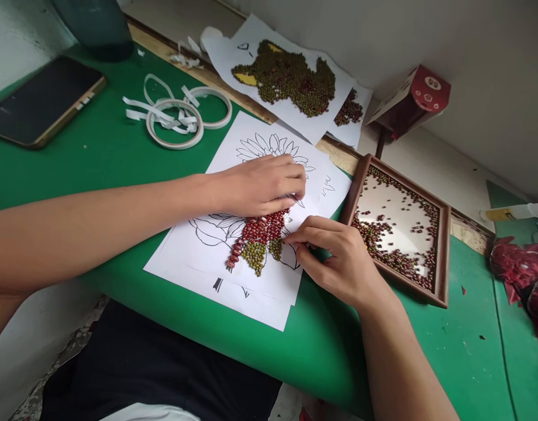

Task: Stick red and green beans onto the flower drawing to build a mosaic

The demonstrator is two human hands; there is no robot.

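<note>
A white sheet with a line-drawn flower (194, 257) lies on the green table. Red beans (264, 228) and green beans (254, 257) cover part of the drawing. Across its upper part rests my left hand (269, 182), fingers curled and close together above the red beans; what they hold, if anything, is hidden. My right hand (334, 254) is at the sheet's right side, thumb and forefinger drawn together beside a small patch of green beans (275, 248). Anything between those fingertips is too small to make out.
A brown-framed tray (443, 257) of mixed beans stands at the right. Rolls of white tape (175, 145) lie at the upper left, near a phone (41, 99). Behind are a bean picture (290, 82), a red box (416, 99) and a dark container (96, 26).
</note>
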